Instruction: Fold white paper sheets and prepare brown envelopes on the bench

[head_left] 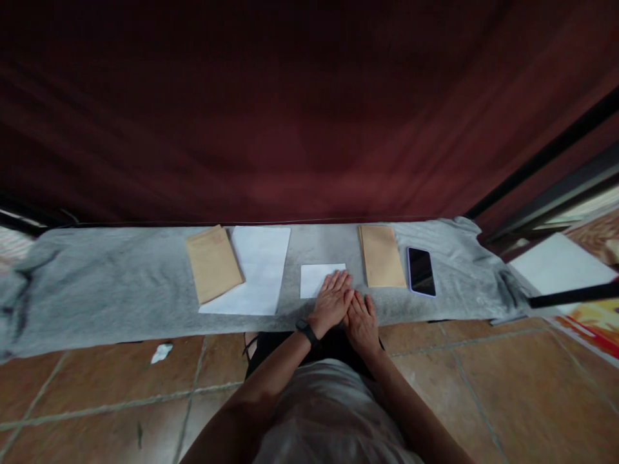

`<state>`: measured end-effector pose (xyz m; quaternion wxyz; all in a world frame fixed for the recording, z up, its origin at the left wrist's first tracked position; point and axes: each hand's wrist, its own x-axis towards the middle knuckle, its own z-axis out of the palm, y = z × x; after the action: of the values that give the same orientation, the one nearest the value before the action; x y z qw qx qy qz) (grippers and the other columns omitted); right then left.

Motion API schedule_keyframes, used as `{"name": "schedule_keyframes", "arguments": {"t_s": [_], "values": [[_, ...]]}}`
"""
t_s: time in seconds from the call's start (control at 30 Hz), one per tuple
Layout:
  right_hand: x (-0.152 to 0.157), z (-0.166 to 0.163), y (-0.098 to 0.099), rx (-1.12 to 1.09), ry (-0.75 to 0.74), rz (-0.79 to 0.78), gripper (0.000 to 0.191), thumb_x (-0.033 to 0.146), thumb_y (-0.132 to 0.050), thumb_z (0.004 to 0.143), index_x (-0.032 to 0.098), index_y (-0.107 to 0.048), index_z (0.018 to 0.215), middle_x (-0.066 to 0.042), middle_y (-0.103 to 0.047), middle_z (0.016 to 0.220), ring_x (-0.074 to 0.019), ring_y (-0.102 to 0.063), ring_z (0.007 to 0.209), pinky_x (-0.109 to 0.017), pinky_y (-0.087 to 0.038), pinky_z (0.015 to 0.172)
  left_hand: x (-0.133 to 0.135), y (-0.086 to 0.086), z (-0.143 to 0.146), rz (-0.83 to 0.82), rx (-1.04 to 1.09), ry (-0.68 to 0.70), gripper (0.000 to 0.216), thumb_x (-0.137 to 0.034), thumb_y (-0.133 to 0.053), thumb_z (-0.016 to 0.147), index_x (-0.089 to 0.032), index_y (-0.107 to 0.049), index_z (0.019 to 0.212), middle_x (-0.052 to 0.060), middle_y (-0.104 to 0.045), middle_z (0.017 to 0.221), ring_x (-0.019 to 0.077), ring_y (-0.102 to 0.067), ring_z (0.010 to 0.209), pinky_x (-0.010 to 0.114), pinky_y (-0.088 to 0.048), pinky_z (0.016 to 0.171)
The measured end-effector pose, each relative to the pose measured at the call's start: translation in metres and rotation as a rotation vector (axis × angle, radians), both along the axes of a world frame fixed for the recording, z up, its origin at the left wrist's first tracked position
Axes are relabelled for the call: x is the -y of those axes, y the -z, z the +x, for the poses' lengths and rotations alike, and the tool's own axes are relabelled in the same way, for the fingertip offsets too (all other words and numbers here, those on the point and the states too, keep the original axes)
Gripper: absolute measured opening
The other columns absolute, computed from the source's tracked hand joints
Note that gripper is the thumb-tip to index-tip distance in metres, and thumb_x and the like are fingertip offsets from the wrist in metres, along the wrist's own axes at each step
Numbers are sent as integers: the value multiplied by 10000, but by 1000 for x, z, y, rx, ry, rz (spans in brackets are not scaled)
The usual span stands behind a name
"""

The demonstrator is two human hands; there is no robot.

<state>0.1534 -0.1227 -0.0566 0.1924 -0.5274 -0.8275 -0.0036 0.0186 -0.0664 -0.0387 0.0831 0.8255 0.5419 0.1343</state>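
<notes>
A small white sheet of paper (314,278), perhaps folded, lies on the grey cloth in front of me. My left hand (333,298), with a dark band on its wrist, rests flat over the sheet's right part, fingers stretched out. Close against it, my right hand (362,322) lies palm down on the cloth with its fingers extended, just beyond the paper's lower right corner. Neither hand grips anything. Brown envelopes (384,258) lie right of the hands. On the left, more brown envelopes (215,264) partly cover larger white sheets (261,270).
The grey cloth (120,277) covers a long narrow surface. At the right is a phone (422,272) with a dark screen. A dark red curtain (290,129) hangs behind. Below, a white scrap (161,352) lies on the tiled floor (120,380).
</notes>
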Motion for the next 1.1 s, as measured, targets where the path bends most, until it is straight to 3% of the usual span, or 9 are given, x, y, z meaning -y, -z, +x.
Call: {"name": "schedule_keyframes", "arguments": {"t_s": [0.13, 0.4, 0.7, 0.9, 0.97, 1.1], "values": [[-1, -1, -3, 8, 9, -5, 445, 238, -396, 1041, 153, -528, 1458, -128, -591, 1448, -293, -462, 1402, -528, -254, 1202, -11, 1, -4, 10, -8, -49, 549, -358, -261, 1057, -131, -371, 1545, 88, -345, 1631, 217, -230, 1542, 457, -213, 1267], [-3, -3, -2, -15, 50, -19, 476, 280, -379, 1059, 166, -449, 1516, -111, -526, 1513, -269, -456, 1408, -503, -238, 1207, -18, 9, -41, 44, -48, -213, 596, -384, -282, 1048, -89, -317, 1565, 131, -326, 1632, 224, -226, 1542, 449, -215, 1264], [-3, -3, 0, -28, 43, -3, 497, 284, -386, 1051, 178, -419, 1536, -115, -528, 1511, -266, -452, 1412, -504, -250, 1201, -4, 10, -75, 57, -75, -367, 629, -410, -301, 1038, -61, -313, 1562, 168, -314, 1628, 265, -245, 1535, 470, -257, 1248], [-3, -3, 1, -15, 43, 2, 484, 276, -386, 1053, 156, -441, 1518, -110, -517, 1522, -278, -452, 1404, -507, -244, 1200, 11, 4, -76, 87, -71, -458, 600, -340, -289, 1039, -21, -324, 1546, 205, -341, 1608, 289, -250, 1532, 501, -260, 1244], [-2, -3, 0, -8, 43, 2, 480, 272, -388, 1053, 150, -446, 1514, -110, -510, 1527, -282, -450, 1404, -511, -242, 1200, 19, 1, -70, 99, -68, -430, 585, -328, -281, 1044, -33, -324, 1548, 188, -333, 1617, 279, -224, 1540, 500, -243, 1252], [-2, -2, -3, -5, 38, -13, 475, 270, -387, 1053, 156, -456, 1509, -116, -510, 1526, -287, -448, 1409, -514, -251, 1196, 38, -4, -57, 79, -60, -201, 554, -344, -288, 1054, -118, -340, 1557, 102, -327, 1638, 229, -204, 1548, 452, -236, 1265]]}}
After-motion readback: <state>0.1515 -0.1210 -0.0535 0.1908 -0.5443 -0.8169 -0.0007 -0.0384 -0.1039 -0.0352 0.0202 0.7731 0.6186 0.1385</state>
